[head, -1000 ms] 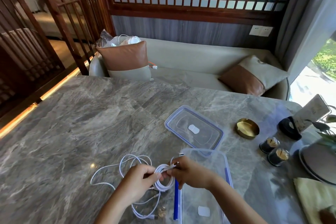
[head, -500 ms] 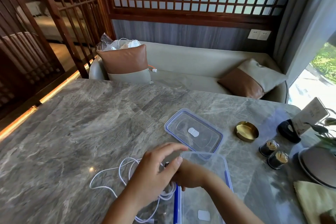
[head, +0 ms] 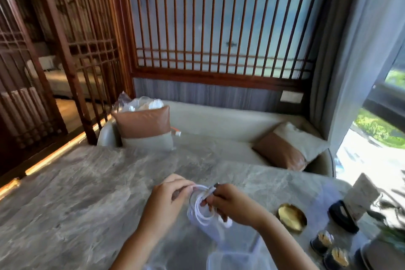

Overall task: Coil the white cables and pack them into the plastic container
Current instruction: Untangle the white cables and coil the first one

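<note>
- The white cable [head: 202, 208] is gathered into a small coil of several loops, held up above the table between the two hands; a plug end hangs at the coil's lower right, just under the right hand.
- The right hand [head: 232, 204] is closed on the right side of the coil, its fingers curled around the loops and pinching a strand at the top.
- The left hand [head: 168, 200] pinches the upper left of the coil between thumb and fingertips, with the other fingers curled in.
- The plastic container [head: 232, 258] sits on the table below and slightly right of the hands, near the bottom edge of the view; motion blur makes its outline faint.
- The marble table [head: 76, 199] spreads beneath and left of both hands.
- A gold dish [head: 291, 217] lies on the table just right of the right wrist.
- Two small dark jars [head: 331, 247] stand further right and nearer the viewer.
- Beyond the hands, a bench with a brown and grey cushion [head: 145, 127] backs onto a wooden lattice screen [head: 219, 28].
</note>
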Available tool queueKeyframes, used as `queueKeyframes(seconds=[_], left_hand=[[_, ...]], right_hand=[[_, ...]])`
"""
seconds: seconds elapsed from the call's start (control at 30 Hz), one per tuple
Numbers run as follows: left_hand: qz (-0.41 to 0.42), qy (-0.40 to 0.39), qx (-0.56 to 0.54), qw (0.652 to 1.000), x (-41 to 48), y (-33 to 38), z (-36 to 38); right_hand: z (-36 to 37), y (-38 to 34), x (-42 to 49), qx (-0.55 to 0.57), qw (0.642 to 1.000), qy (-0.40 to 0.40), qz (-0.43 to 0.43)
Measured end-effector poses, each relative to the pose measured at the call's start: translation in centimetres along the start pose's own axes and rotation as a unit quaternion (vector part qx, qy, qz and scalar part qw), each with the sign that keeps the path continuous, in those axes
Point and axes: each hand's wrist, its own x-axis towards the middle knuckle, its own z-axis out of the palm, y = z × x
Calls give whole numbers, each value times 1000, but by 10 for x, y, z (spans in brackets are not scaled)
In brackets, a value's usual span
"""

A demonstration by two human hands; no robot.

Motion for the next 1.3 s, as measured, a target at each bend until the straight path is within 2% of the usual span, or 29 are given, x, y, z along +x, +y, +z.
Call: queueKeyframes(seconds=[0.1,0.27,0.37,0.47,0.67,0.8,0.9,1.0,1.07,1.13,1.2,1.3], left_hand=[[40,47,-44,997,39,21,-10],[40,-49,-158,985,78,54,-19],[7,-67,-224,972,87,63,-16],[-66,-117,-308,942,89,69,-13],[-112,-145,-359,915,77,73,-5],[-137,-140,-380,904,68,79,-2],[-147,-140,-381,902,62,84,1],[-165,-136,-412,886,59,85,3],[-157,-130,-402,892,60,81,-3],[-135,-164,-408,888,61,74,-10],[-117,-194,-434,872,59,69,-15],[-124,-143,-454,871,58,65,-15]], right_hand=[[-40,-30,7,18,999,5,-50],[-90,-68,7,18,991,81,-101],[-97,-72,8,38,986,122,-107],[-96,-69,9,45,978,178,-94],[-85,-72,2,-80,951,288,-77],[-80,-73,-1,-176,929,316,-76],[-77,-72,-1,-199,916,338,-84],[-78,-72,-4,-150,930,323,-92],[-81,-72,-8,-77,957,263,-92],[-83,-71,-13,10,979,186,-85],[-82,-70,-17,66,984,145,-77],[-79,-70,-19,125,981,126,-75]])
